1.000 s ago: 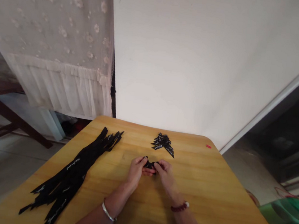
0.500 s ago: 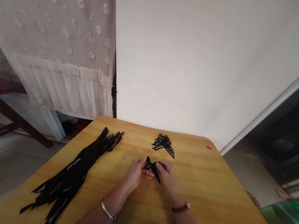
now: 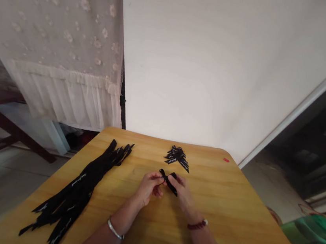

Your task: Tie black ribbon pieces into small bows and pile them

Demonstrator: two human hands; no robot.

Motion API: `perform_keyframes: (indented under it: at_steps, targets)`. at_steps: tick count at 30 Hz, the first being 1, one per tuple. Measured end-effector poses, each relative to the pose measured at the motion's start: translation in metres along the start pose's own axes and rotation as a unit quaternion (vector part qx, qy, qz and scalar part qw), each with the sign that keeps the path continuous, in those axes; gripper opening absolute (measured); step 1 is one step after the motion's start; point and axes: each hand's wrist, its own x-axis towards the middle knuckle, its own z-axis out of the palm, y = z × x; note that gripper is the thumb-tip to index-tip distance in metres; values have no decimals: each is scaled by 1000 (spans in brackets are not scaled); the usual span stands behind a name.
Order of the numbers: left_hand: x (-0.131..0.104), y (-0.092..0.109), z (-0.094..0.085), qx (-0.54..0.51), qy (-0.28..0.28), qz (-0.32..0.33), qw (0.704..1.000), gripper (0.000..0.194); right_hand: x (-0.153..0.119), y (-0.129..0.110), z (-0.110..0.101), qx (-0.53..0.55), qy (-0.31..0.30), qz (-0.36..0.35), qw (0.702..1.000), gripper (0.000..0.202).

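A small black ribbon bow (image 3: 168,178) is held between my two hands, just above the wooden table (image 3: 229,209). My left hand (image 3: 150,186) pinches its left side near the knot, thumb against fingers. On its right side, my right hand (image 3: 180,187) grips the loop, and a tail slants down beneath the fingers. Beyond my hands lies a little stack of black bows (image 3: 177,155) with white lettering. To the left, a long bundle of black ribbon strips (image 3: 87,184), also lettered in white, stretches along the table.
A small red piece (image 3: 226,160) lies near the table's far right corner. Behind the table stands a white wall (image 3: 188,61), with a lace curtain (image 3: 71,47) at left. A green container (image 3: 309,233) is on the floor at right; a dark wooden frame (image 3: 15,133) stands left.
My fingers have shifted on the bow: the left ones moved in toward the knot, and the right loop looks fuller. The whole view has shifted slightly.
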Motion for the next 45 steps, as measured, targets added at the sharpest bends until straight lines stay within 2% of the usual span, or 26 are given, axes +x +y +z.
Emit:
perform_keyframes:
  at_steps: [6, 9, 12, 18, 25, 36, 40, 45]
  targets:
    - [-2, 0, 3, 53, -7, -12, 998, 22, 4, 7, -3, -53, 41, -21, 998, 24]
    - [0, 2, 0, 40, 49, 8, 998, 26, 5, 9, -7, -30, 65, -10, 997, 24]
    - [2, 6, -3, 15, 86, 39, 995, 29, 4, 7, -8, -32, 61, 5, 998, 24]
    - [1, 7, -2, 65, 49, 25, 996, 24, 3, 7, -4, -61, 6, 11, 998, 20]
    - [2, 1, -1, 83, 33, 15, 996, 22, 3, 9, -2, -82, 1, 3, 997, 16]
    - [2, 4, 0, 58, 81, 36, 994, 25, 3, 7, -3, -77, -6, 1, 997, 11]
    - [2, 4, -1, 48, 81, 32, 995, 26, 3, 7, -3, -64, -6, 7, 998, 11]
    - [3, 7, -3, 3, 106, 46, 993, 23, 6, 9, -6, -71, 49, -6, 996, 17]
